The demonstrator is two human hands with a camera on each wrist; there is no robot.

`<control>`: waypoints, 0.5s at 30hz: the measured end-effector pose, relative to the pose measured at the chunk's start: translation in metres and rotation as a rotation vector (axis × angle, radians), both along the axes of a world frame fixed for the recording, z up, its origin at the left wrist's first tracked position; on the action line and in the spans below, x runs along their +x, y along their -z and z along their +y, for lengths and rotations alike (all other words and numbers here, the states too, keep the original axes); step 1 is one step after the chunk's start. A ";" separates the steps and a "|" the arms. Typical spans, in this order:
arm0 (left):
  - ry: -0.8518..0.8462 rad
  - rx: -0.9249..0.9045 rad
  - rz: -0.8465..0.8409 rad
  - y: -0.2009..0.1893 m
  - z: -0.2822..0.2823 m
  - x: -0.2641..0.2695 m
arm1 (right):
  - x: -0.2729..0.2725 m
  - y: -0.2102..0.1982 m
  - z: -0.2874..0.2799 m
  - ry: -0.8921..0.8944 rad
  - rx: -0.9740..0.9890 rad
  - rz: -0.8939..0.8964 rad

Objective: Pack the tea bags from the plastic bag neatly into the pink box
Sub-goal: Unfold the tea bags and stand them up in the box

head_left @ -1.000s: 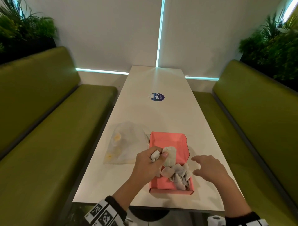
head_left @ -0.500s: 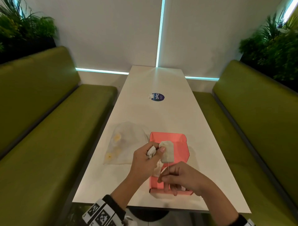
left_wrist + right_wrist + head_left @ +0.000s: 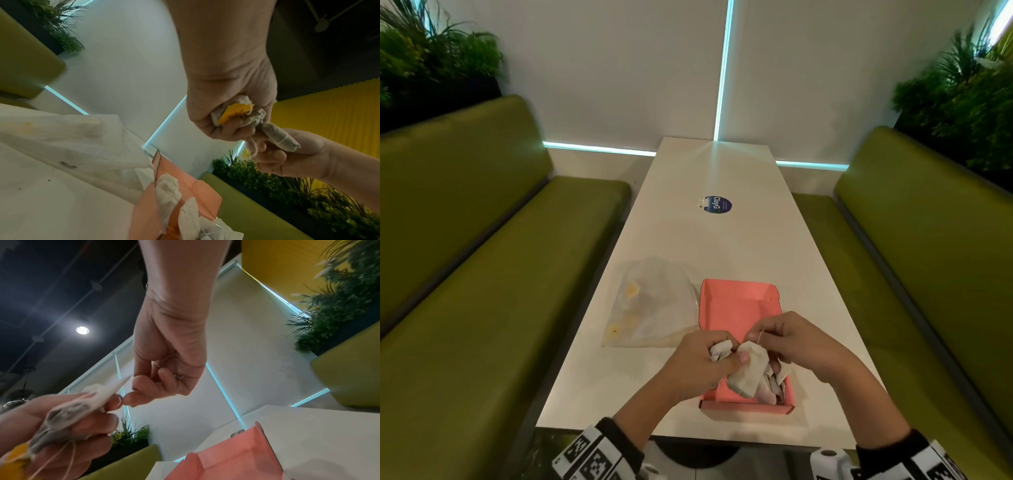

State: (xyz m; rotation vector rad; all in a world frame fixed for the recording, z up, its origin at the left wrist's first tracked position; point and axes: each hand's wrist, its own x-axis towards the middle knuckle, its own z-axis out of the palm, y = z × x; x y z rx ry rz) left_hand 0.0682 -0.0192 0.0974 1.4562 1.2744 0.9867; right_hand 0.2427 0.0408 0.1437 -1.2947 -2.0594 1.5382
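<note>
1. Head view showed the white desk (image 3: 722, 246) carrying everything: the plastic bag (image 3: 654, 305) lay flat at the left, just beside the pink box (image 3: 739, 301), which stood open near the desk's front edge.
2. The plastic bag looked nearly flat; a few yellow spots showed through its film, and whether any tea bags were left inside could not be told.
3. The pink box held a loose heap of tea bags (image 3: 774, 387) at its near end, while its far half showed bare pink floor. Judged from that, the packing was partly done, and the heap would need straightening before it counted as neat.
4. The left hand (image 3: 702, 366) hovered over the near left corner of the box, fingers curled round a bunch of tea bags (image 3: 238, 112) with a yellow tag among them; one held tea bag (image 3: 748, 371) stuck out past the thumb and hung over the box.
5. The right hand (image 3: 801, 346) sat just beside the left, over the box's right side, thumb and forefinger pinching the thin string (image 3: 759, 337) that rose from that tea bag, the other fingers loosely bent.
6. The two hands were close together, joined through that one tea bag and its string; my guess was that the string was being tidied before the tea bag went down.
</note>
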 end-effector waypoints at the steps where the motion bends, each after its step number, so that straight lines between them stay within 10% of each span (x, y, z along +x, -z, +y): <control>1: 0.000 0.001 0.010 0.000 0.000 0.000 | 0.001 -0.002 0.000 0.001 -0.003 0.018; 15: -0.115 0.036 0.043 0.014 0.004 -0.007 | -0.006 -0.001 -0.004 0.060 0.199 -0.084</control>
